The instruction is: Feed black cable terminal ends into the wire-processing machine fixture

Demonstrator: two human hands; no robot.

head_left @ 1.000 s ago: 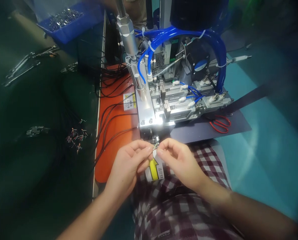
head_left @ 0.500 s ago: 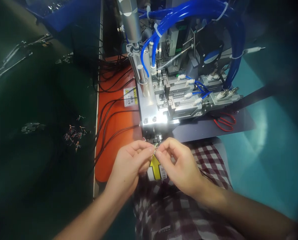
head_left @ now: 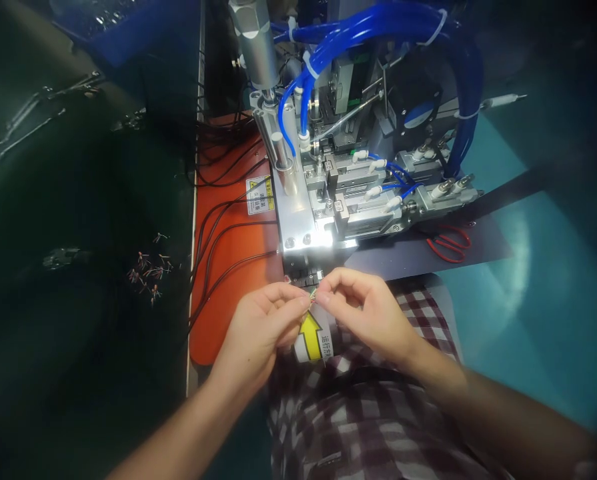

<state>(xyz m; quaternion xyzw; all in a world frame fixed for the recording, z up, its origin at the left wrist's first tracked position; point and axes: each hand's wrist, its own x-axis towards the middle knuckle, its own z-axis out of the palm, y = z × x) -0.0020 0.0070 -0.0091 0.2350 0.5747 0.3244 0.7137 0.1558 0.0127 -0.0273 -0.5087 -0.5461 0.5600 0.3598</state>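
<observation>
Right fingers shifted outward; wires in left fingers, touching right (seemingly).

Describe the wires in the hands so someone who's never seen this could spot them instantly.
Start at the metal machine. Below its bright front corner, the left hand and right hand nearly meet above a yellow arrow. The thin wires show there as pale greenish strands, unlike the loose, reddish wire ends far left.

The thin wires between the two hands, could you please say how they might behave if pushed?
The thin wires probably bend easily, being far slimmer than the fingertips. They're likely light, as so little material shows.
</observation>
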